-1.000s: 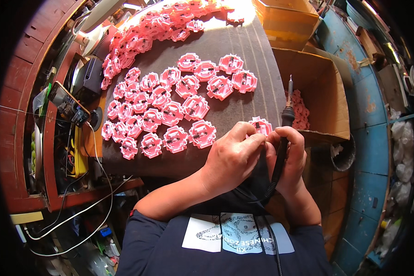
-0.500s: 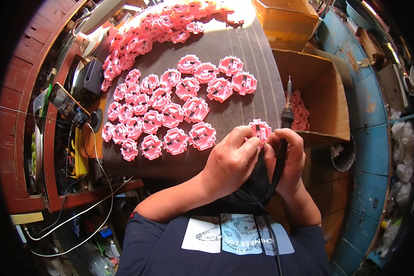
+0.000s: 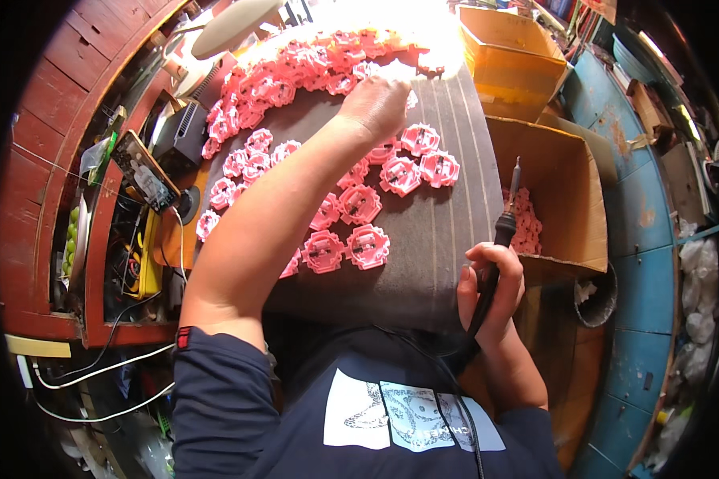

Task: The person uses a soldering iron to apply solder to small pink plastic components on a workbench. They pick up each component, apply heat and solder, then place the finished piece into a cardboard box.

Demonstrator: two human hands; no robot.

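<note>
My left hand [image 3: 379,100] is stretched out far in front of me over the table [image 3: 423,275], its back toward me and its fingertips lost in glare, so I can't tell how far they're spread or whether they grip anything. A pale pinkish edge [image 3: 412,100] shows just to the right of those fingers; I can't make out if it's in my grasp or lying beside it. The heap of pink pieces [image 3: 276,80] sits just beyond and to the left of the same fingers, washed out where the light is strongest. The loose pink parts [image 3: 360,205] lie nearer to me than those fingers, spread to either side of my forearm, which hides some of them; many have dark bits across their middles. My right hand [image 3: 494,291] is much closer to my body, fingers curled around the soldering iron [image 3: 506,227], with its dark handle between thumb and forefinger and its metal tip pointing up and away from me. The iron's black cord [image 3: 459,395] drops below those fingers and over my shirt [image 3: 311,455]. Just past them to the right stands an open cardboard box [image 3: 571,191] with more pink pieces [image 3: 527,227] inside; farther off beyond them is a yellowish-brown box [image 3: 511,68].
</note>
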